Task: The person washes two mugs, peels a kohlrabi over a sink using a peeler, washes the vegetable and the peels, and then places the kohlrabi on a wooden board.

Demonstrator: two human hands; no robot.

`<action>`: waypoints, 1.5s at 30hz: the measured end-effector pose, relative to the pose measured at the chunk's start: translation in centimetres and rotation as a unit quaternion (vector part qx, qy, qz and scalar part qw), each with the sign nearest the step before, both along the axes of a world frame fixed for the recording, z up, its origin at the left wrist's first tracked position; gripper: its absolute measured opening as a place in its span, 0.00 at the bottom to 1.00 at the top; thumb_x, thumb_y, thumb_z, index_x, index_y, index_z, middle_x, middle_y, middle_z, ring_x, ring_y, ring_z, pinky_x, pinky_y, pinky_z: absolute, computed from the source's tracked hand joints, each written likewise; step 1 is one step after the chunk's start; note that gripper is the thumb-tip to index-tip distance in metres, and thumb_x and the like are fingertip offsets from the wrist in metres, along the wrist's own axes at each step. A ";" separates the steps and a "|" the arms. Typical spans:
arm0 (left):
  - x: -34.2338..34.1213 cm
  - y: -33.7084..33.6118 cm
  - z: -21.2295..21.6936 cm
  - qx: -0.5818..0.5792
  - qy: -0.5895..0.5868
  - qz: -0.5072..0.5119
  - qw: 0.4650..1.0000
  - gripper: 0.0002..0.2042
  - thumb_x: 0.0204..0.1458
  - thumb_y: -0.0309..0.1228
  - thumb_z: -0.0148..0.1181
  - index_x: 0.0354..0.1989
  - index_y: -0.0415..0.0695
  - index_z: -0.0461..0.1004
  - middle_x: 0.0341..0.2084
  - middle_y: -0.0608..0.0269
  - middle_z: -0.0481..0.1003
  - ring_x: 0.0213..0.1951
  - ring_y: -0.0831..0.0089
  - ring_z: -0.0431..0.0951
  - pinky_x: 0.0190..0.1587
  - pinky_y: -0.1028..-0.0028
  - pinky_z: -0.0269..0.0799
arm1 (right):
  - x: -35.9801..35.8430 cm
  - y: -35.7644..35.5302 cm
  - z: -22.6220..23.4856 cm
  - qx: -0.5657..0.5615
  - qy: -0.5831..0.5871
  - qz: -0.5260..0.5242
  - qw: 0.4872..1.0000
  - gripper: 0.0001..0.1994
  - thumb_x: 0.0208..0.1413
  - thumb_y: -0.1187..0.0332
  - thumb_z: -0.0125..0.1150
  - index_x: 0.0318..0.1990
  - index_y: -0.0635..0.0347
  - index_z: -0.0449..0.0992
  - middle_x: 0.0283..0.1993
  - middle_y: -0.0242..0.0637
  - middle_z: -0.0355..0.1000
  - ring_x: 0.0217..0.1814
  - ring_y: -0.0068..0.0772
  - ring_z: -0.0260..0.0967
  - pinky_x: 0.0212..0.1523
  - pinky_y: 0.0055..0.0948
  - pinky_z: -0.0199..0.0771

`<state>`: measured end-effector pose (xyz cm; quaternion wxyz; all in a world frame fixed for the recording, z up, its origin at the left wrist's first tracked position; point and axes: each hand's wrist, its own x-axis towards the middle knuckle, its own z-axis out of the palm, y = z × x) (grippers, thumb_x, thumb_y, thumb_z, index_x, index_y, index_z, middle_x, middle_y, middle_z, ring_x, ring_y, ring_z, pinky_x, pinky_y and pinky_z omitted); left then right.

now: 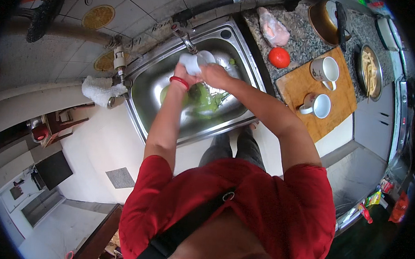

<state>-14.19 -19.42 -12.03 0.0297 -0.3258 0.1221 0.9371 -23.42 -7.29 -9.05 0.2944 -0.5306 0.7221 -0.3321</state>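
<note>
Over the steel sink, under the tap, both my hands are together at a white cup. My left hand, a red band at its wrist, is closed round the cup from below. My right hand is closed against the cup's right side; its fingertips are partly hidden. Just behind my right hand shows another white rounded thing, whose kind I cannot make out. Beneath my hands, green pieces that look like vegetable or peel lie in the wet basin.
Right of the sink, two white mugs stand on a wooden board. Behind it are a tomato, a piece of raw meat and a brown pan. A bowl of pale strips sits farther right. A white cloth hangs left.
</note>
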 end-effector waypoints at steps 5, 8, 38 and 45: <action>-0.3 1.7 -2.0 -0.110 0.001 0.082 0.991 0.22 0.49 0.52 0.37 0.40 0.48 0.68 0.38 0.60 0.71 0.39 0.61 0.71 0.40 0.60 0.67 | 0.6 -1.5 3.4 0.076 -0.072 -0.130 0.986 0.23 0.47 0.54 0.49 0.42 0.67 0.66 0.35 0.53 0.68 0.35 0.48 0.67 0.38 0.38 0.65; -1.3 2.2 -2.2 -0.014 0.087 0.135 0.987 0.21 0.50 0.48 0.36 0.43 0.48 0.66 0.39 0.61 0.70 0.41 0.61 0.70 0.44 0.61 0.65 | 0.2 0.4 4.4 -0.023 0.154 -0.127 0.980 0.24 0.38 0.54 0.57 0.42 0.61 0.67 0.42 0.48 0.63 0.47 0.48 0.60 0.44 0.39 0.61; 7.1 8.7 -1.4 0.077 0.057 0.098 0.991 0.15 0.43 0.25 0.44 0.41 0.34 0.65 0.28 0.47 0.71 0.25 0.62 0.74 0.24 0.75 0.73 | -3.6 9.4 4.7 0.153 -0.193 -0.203 0.948 0.26 0.50 0.48 0.42 0.46 0.62 0.63 0.36 0.49 0.68 0.35 0.40 0.69 0.33 0.33 0.72; -0.5 15.8 11.2 -0.318 0.002 -0.148 0.937 0.22 0.40 0.17 0.45 0.48 0.43 0.56 0.32 0.50 0.69 0.32 0.63 0.74 0.26 0.75 0.73 | -12.1 23.1 14.8 0.059 0.187 -0.389 0.900 0.14 0.45 0.64 0.55 0.39 0.60 0.70 0.34 0.42 0.71 0.36 0.38 0.69 0.34 0.32 0.67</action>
